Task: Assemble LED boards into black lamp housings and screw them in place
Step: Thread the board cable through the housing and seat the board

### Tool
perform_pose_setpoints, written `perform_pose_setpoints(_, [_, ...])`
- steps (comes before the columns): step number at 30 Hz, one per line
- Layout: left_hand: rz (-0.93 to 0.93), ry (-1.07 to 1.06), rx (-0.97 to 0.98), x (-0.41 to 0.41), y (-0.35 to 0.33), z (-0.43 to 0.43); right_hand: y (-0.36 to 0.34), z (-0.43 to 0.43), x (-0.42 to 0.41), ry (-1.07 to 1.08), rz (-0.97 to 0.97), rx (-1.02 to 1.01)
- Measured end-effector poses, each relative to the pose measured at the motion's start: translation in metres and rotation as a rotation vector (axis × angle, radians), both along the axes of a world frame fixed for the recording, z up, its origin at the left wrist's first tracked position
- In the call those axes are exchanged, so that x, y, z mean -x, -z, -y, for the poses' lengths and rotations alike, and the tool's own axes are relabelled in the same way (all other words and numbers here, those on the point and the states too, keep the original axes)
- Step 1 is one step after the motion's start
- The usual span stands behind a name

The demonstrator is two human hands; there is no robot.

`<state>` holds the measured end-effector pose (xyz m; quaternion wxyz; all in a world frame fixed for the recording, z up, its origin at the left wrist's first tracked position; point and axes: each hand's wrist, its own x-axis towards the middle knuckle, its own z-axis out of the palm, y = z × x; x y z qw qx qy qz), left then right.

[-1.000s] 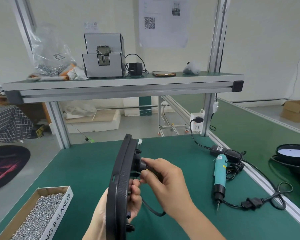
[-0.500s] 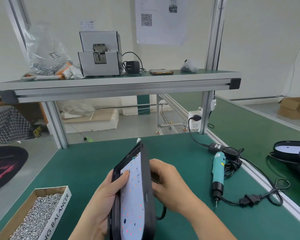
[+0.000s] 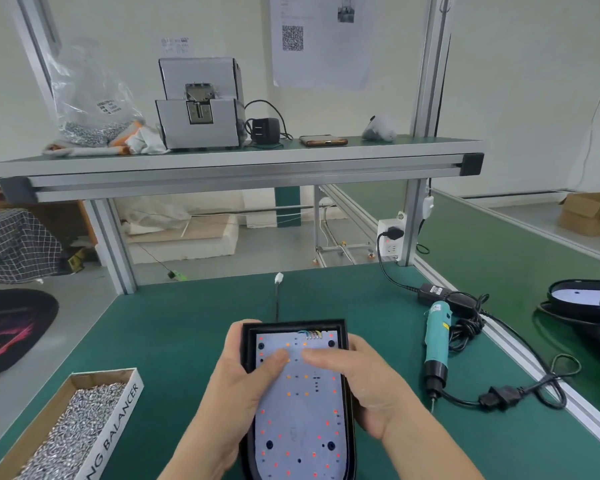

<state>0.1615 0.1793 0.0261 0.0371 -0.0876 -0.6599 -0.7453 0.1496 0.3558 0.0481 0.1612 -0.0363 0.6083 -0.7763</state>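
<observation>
- Green workbench (image 3: 174, 334), assembly shop: a screw box (image 3: 66, 424) sits left of the black lamp housing (image 3: 293, 326).
- Left hand (image 3: 232, 393) grips the housing's left rim, thumb pressing the LED board (image 3: 302, 420) seated inside.
- Right hand (image 3: 368, 386) clasps the right rim likewise.
- Electric screwdriver (image 3: 436, 341) lies right of the housing, untouched; screwing likely follows, needing one hand freed.

Black lamp housing (image 3: 347, 393), open face up over the green bench, containing a white LED board (image 3: 302, 420) dotted with red and orange LEDs, coloured wires at its far edge.
</observation>
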Motion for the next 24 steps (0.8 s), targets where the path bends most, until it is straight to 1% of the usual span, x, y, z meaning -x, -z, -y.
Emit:
perform_pose_setpoints(5, [-0.034,0.012,-0.021,0.002,-0.003,-0.008,0.007,-0.007,0.001,0.058,-0.069,0.034])
perform_pose_setpoints(9, [-0.04,0.001,-0.052,0.003,0.0,-0.017,0.011,-0.013,0.007,0.032,-0.134,0.095])
perform_pose_setpoints(13, [-0.053,-0.058,-0.018,0.007,0.004,-0.021,0.011,-0.018,0.012,-0.011,-0.072,0.08])
perform_pose_setpoints(17, [0.007,-0.105,-0.031,0.009,0.012,-0.021,0.005,-0.02,0.019,-0.04,-0.022,-0.021])
perform_pose_setpoints(21, [0.004,-0.137,0.018,0.011,0.019,-0.025,0.012,-0.02,0.021,0.007,0.008,-0.066])
perform_pose_setpoints(24, [0.001,-0.146,0.055,0.013,0.023,-0.028,0.021,-0.019,0.022,0.04,0.035,-0.027])
